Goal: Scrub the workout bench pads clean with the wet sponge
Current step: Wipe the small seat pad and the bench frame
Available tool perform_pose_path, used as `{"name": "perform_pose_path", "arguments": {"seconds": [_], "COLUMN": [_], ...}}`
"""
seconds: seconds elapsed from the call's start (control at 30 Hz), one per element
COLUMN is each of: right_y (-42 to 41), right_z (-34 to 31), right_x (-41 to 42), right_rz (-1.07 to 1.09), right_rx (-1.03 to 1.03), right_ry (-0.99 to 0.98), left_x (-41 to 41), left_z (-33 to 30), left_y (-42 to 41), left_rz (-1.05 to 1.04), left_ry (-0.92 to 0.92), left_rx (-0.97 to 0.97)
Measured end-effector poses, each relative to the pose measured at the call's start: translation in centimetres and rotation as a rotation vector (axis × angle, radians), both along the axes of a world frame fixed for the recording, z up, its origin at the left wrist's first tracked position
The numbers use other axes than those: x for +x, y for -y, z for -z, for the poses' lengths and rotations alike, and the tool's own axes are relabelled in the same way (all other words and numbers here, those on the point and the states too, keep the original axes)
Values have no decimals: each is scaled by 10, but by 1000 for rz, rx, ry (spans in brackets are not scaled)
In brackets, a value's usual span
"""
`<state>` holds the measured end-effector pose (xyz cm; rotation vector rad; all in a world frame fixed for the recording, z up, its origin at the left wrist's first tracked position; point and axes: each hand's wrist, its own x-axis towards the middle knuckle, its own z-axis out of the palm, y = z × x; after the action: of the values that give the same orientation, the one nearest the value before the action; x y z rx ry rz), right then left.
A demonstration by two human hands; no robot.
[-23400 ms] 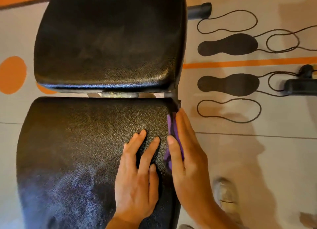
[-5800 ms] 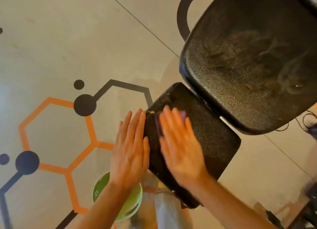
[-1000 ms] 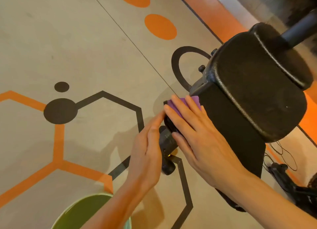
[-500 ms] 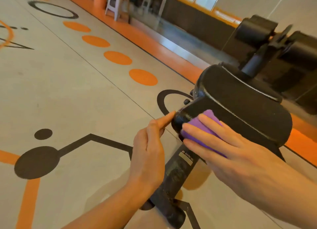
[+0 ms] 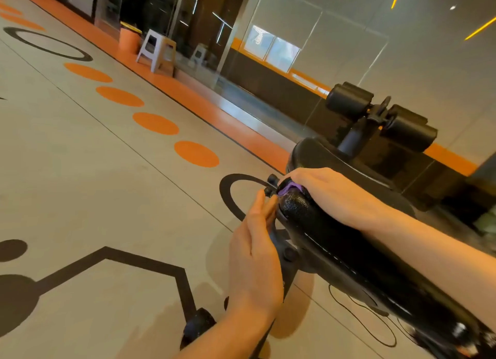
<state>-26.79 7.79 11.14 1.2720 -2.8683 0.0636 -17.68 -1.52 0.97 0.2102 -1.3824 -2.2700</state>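
Observation:
The black workout bench runs from the lower right toward the centre. Its near pad (image 5: 349,251) is glossy and wet-looking, and the far pad (image 5: 316,154) sits behind it. My right hand (image 5: 335,195) lies over the far end of the near pad, closed on a purple sponge (image 5: 288,188) of which only a small edge shows under the fingers. My left hand (image 5: 255,256) rests flat against the pad's end and the frame below it, fingers together and pointing up, holding nothing.
Two black foam rollers (image 5: 381,117) stand on a post beyond the far pad. A black frame foot (image 5: 198,329) sits on the floor by my left forearm, and a thin cable (image 5: 359,321) loops under the bench. A white stool (image 5: 157,49) and an orange bin (image 5: 129,39) stand by the glass wall.
The view has dropped lower and tilted up. My right hand has slid the sponge from the side of the pad's end up over its top, hiding most of it. My left hand stays beside the end.

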Motion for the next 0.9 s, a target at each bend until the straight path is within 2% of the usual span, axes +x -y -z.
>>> {"name": "perform_pose_path", "arguments": {"seconds": [0.1,0.3,0.37,0.47,0.57,0.67,0.8,0.9], "right_y": [8,6,4,3,-6,-27,-115,-105], "right_z": [0,-9,-5,6,20,30,46,49], "right_x": [25,-5,14,56,58,63,81,83], "right_rz": [34,74,-32,-67,-164,-110,-168,-128], "right_rx": [-148,79,82,68,320,444,512,458], "right_ry": [118,121,32,-165,-628,-661,-798,-843], "left_x": [-1,-8,-8,-9,-11,-15,-12,-14], "left_z": [-4,8,8,7,7,11,12,17], "left_y": [5,10,10,9,8,5,-1,-4], "left_rz": [33,90,108,114,73,21,-36,-76], "left_ry": [15,-19,-34,-72,-153,-252,-339,-375], "left_rx": [64,81,79,35,-104,-228,-498,-651]}}
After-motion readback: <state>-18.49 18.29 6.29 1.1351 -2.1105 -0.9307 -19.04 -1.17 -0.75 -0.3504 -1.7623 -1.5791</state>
